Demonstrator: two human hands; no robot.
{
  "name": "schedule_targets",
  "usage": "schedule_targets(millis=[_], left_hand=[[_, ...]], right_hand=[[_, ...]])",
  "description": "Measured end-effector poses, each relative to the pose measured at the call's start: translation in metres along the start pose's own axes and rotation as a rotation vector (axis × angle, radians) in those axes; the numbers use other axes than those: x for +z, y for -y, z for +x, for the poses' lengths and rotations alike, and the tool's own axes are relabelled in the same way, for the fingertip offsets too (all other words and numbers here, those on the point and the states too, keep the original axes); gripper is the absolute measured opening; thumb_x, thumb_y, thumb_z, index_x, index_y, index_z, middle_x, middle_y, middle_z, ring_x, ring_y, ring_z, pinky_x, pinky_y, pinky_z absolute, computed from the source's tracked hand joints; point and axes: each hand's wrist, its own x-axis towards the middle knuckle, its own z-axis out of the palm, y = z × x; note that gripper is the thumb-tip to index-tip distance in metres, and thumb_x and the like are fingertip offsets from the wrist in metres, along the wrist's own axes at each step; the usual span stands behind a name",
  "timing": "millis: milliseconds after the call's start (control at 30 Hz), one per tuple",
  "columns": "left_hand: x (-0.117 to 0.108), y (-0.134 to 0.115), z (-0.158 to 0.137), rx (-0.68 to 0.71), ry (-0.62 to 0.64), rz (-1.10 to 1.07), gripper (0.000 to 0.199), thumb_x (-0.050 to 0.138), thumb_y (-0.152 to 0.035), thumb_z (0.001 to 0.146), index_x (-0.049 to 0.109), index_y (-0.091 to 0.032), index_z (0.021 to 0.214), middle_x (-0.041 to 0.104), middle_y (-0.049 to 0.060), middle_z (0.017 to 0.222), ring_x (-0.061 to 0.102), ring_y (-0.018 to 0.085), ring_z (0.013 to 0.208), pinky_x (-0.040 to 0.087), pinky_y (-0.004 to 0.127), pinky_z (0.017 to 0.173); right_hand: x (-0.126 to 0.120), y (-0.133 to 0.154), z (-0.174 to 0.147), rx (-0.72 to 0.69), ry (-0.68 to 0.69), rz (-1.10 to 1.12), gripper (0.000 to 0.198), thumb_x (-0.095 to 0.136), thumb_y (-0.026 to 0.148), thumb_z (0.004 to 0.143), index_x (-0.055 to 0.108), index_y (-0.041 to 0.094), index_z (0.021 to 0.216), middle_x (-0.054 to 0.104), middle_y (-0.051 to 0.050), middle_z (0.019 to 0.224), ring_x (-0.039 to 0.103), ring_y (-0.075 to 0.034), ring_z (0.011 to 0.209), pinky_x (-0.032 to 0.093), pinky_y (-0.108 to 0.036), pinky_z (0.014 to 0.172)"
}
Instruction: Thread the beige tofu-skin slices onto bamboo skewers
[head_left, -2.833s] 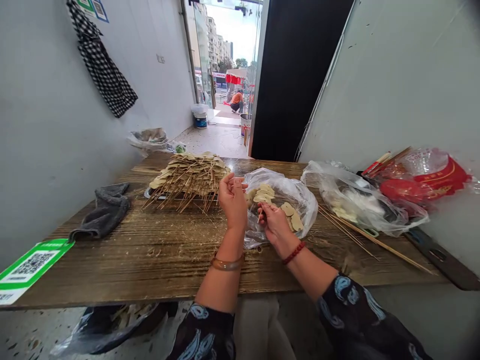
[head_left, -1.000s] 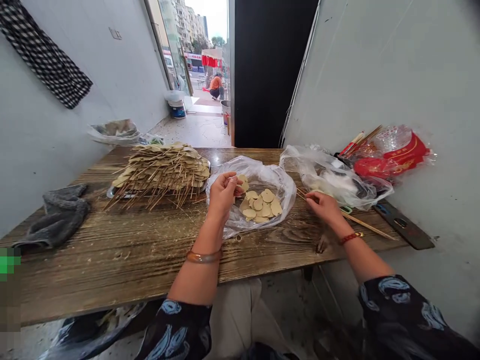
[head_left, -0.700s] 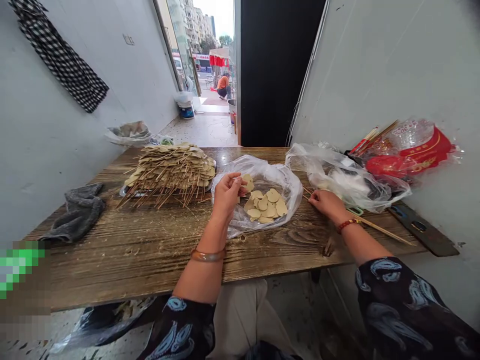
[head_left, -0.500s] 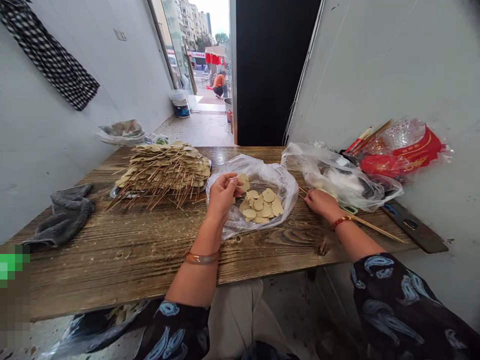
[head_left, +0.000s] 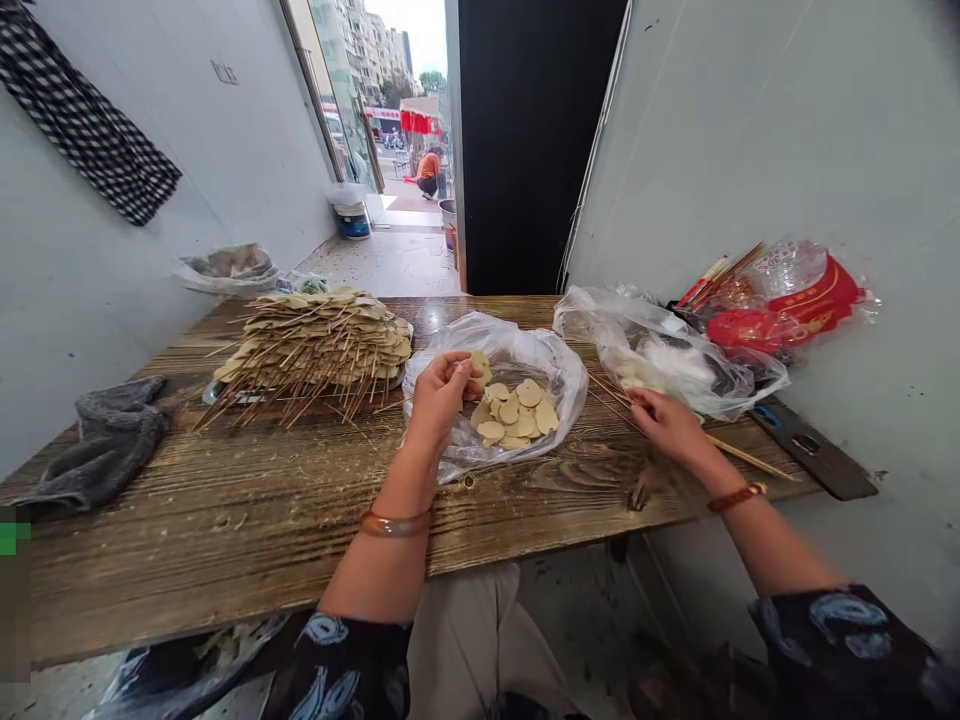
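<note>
Pale, flat round slices are pinched in my left hand, over the left rim of a clear plastic bag. A pile of loose slices lies inside that bag. To the right, my right hand has its fingertips closed on thin bamboo skewers at the table; how many it grips is unclear. More sticks extend beyond that wrist. A tall stack of skewered slices rests on a tray left of my left hand.
A second plastic bag with white contents lies behind my right hand, beside red packaging. A dark phone is at the table's right end, a grey cloth at the left. A person crouches outside the doorway.
My right hand has shifted slightly right and toward me, with its forearm swung outward. My left hand still holds the slices over the bag. The whole view has moved a little.
</note>
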Motion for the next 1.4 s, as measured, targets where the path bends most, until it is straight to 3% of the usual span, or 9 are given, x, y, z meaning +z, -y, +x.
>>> schedule_targets(millis=[133, 267, 400, 533, 700, 867, 1233, 1400], left_hand=[[0.006, 0.005, -0.003, 0.021, 0.109, 0.081, 0.030, 0.062, -0.036, 0.078, 0.060, -0.014, 0.099, 0.067, 0.003, 0.080, 0.061, 0.010, 0.061, 0.047, 0.022, 0.057], [0.010, 0.013, -0.005, 0.116, 0.271, 0.289, 0.023, 0.054, -0.030, 0.083, 0.062, -0.015, 0.098, 0.069, 0.006, 0.091, 0.064, 0.014, 0.077, 0.051, 0.027, 0.070], [0.012, 0.020, -0.007, 0.322, 0.428, 0.661, 0.022, 0.048, -0.020, 0.087, 0.065, -0.016, 0.099, 0.070, 0.007, 0.098, 0.063, 0.017, 0.091, 0.048, 0.029, 0.080], [0.013, 0.026, -0.008, 0.451, 0.504, 0.951, 0.024, 0.045, -0.018, 0.089, 0.066, -0.015, 0.098, 0.069, 0.009, 0.099, 0.062, 0.019, 0.092, 0.047, 0.032, 0.083], [0.012, 0.025, -0.008, 0.437, 0.506, 1.116, 0.020, 0.048, -0.016, 0.088, 0.067, -0.017, 0.093, 0.069, 0.006, 0.089, 0.062, 0.018, 0.087, 0.046, 0.029, 0.080], [0.013, 0.022, -0.010, 0.431, 0.508, 1.217, 0.017, 0.050, -0.020, 0.088, 0.067, -0.017, 0.090, 0.068, 0.007, 0.086, 0.061, 0.020, 0.087, 0.045, 0.030, 0.079], [0.022, 0.037, -0.010, 0.455, 0.328, 1.235, 0.020, 0.055, -0.024, 0.086, 0.065, -0.017, 0.102, 0.068, 0.006, 0.087, 0.060, 0.019, 0.084, 0.046, 0.033, 0.081], [0.042, 0.029, -0.013, 0.509, 0.416, 1.392, 0.026, 0.058, -0.026, 0.083, 0.066, -0.018, 0.107, 0.066, 0.010, 0.105, 0.058, 0.025, 0.099, 0.046, 0.040, 0.089]], right_hand=[[0.006, 0.012, -0.026, 0.069, -0.212, 0.300, 0.026, 0.048, 0.033, 0.083, 0.065, 0.016, 0.092, 0.058, 0.001, 0.060, 0.049, -0.015, 0.052, 0.036, -0.026, 0.053], [0.011, 0.052, -0.023, 0.022, -0.336, 0.532, 0.020, 0.049, 0.031, 0.083, 0.062, 0.017, 0.090, 0.052, 0.003, 0.059, 0.041, -0.012, 0.049, 0.031, -0.025, 0.049], [0.019, 0.093, 0.004, -0.076, -0.342, 0.686, 0.018, 0.048, 0.028, 0.083, 0.060, 0.017, 0.091, 0.058, 0.000, 0.070, 0.046, -0.012, 0.055, 0.036, -0.025, 0.054], [0.034, 0.113, 0.037, -0.153, -0.294, 0.676, 0.016, 0.049, 0.026, 0.081, 0.061, 0.017, 0.086, 0.056, 0.003, 0.064, 0.042, -0.011, 0.051, 0.032, -0.024, 0.051], [0.053, 0.112, 0.067, -0.173, -0.174, 0.706, 0.017, 0.048, 0.027, 0.079, 0.062, 0.018, 0.083, 0.051, 0.004, 0.057, 0.040, -0.011, 0.049, 0.029, -0.024, 0.050], [0.069, 0.095, 0.078, -0.115, -0.091, 0.766, 0.021, 0.049, 0.031, 0.078, 0.063, 0.017, 0.085, 0.053, 0.004, 0.058, 0.041, -0.011, 0.050, 0.031, -0.023, 0.049], [0.084, 0.085, 0.086, -0.002, -0.102, 0.869, 0.026, 0.048, 0.036, 0.075, 0.064, 0.017, 0.083, 0.054, 0.003, 0.055, 0.044, -0.012, 0.048, 0.034, -0.023, 0.047], [0.081, 0.087, 0.085, -0.026, -0.120, 0.889, 0.024, 0.049, 0.034, 0.075, 0.065, 0.018, 0.082, 0.057, 0.002, 0.055, 0.047, -0.013, 0.049, 0.035, -0.024, 0.048]])
